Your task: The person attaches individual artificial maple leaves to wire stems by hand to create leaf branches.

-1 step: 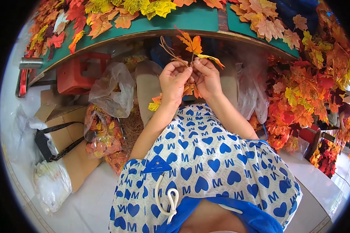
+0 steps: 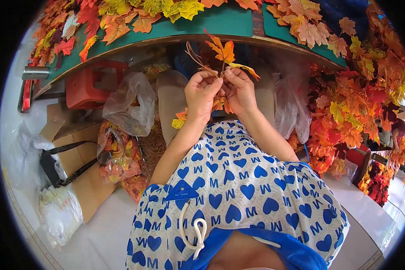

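- I see the left hand [image 2: 200, 94] pinching some thin, brown, string-like stems [image 2: 197, 58] between thumb and fingers.
- The right hand [image 2: 240, 92] is just beside it, thumb and finger pinching the stalk of a pointy orange-and-yellow leaf sprig [image 2: 226, 53] (I cannot tell how the tucked-under fingers lie).
- The sprig sticks up above both hands, in front of the long green-topped table [image 2: 202, 24].
- A red plastic stool [image 2: 78, 94] stands under the table's left side, near a crinkly see-through plastic bag [image 2: 128, 112].

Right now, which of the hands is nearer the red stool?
Left. The left hand is right of the red stool, apart from it; the right hand is farther right, beyond the left.
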Available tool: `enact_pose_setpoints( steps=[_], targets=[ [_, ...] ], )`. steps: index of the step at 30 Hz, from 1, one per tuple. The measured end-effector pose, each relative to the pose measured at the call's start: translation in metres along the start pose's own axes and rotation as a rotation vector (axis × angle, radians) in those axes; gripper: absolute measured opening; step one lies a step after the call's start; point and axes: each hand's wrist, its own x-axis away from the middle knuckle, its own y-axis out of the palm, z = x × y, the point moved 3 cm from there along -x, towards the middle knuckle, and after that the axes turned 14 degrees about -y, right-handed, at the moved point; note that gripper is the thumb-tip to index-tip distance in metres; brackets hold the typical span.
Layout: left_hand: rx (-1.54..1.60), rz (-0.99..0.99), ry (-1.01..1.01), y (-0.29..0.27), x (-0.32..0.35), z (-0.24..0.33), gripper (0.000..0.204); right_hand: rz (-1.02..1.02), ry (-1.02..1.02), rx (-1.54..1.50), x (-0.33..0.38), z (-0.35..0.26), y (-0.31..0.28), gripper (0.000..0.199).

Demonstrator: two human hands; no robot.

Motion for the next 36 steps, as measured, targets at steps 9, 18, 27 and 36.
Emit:
enact_pose_setpoints(
  steps=[9, 18, 27, 36],
  targets=[
    [0.004, -0.022, 0.016, -0.006, -0.004, -0.005, 0.017, -0.026, -0.010, 0.022, 0.000, 0.001, -0.001, 0.005],
    [0.037, 0.131, 0.071, -0.007, -0.010, -0.020, 0.020, -0.119, -0.204, 0.251, 0.006, 0.002, -0.001, 0.007],
    [-0.041, 0.098, 0.081, -0.012, -0.013, -0.028, 0.017, -0.137, -0.308, 0.206, 0.012, 0.004, -0.008, 0.003],
    [-0.056, 0.086, 0.024, -0.010, -0.015, -0.024, 0.020, -0.311, -0.657, 0.799, 0.016, -0.006, -0.023, 0.017]
  ],
)
